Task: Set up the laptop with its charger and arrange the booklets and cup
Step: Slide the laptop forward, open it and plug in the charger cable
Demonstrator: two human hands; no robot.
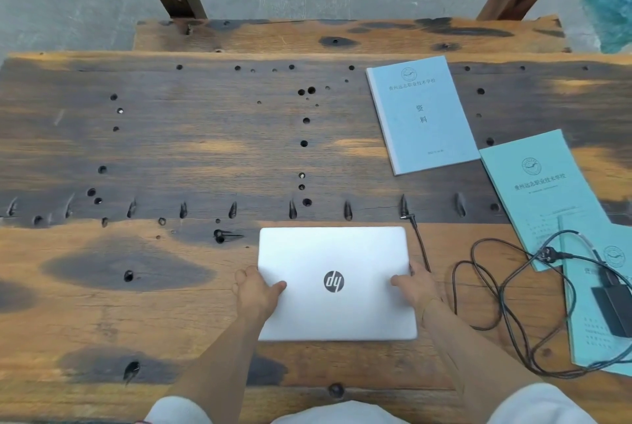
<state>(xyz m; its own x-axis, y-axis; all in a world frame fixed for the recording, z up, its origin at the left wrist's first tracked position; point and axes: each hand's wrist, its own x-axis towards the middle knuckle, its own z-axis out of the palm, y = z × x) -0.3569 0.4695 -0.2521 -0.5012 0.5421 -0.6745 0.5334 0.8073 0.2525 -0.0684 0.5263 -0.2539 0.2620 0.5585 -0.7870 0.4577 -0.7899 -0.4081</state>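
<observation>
so, going left to right: the left hand [254, 290] grips the left edge of the closed silver hp laptop [337, 283], thumb lying on the lid and the other fingers tucked round the side. the laptop sits low and centre in the frame on the wooden table [171, 150], its long axis running left-right, logo upside down from where the person sits. the right hand [415, 283] mirrors it on the right edge, thumb on top, fingers wrapped under. so both hands are clamped on the laptop, one per short side, well apart.

just right of that hand runs the charger cable [492, 293], its barrel plug [408, 217] lying by the laptop's upper right corner. the loops trail off right to the charger brick [612, 307] at the right edge of the frame, resting on a blue booklet [595, 321]. two more booklets sit further up on the right, [422, 114] and [537, 191].

my guess: the right hand is way nearer the plug, so it'd do the plugging in. no cup in view.
</observation>
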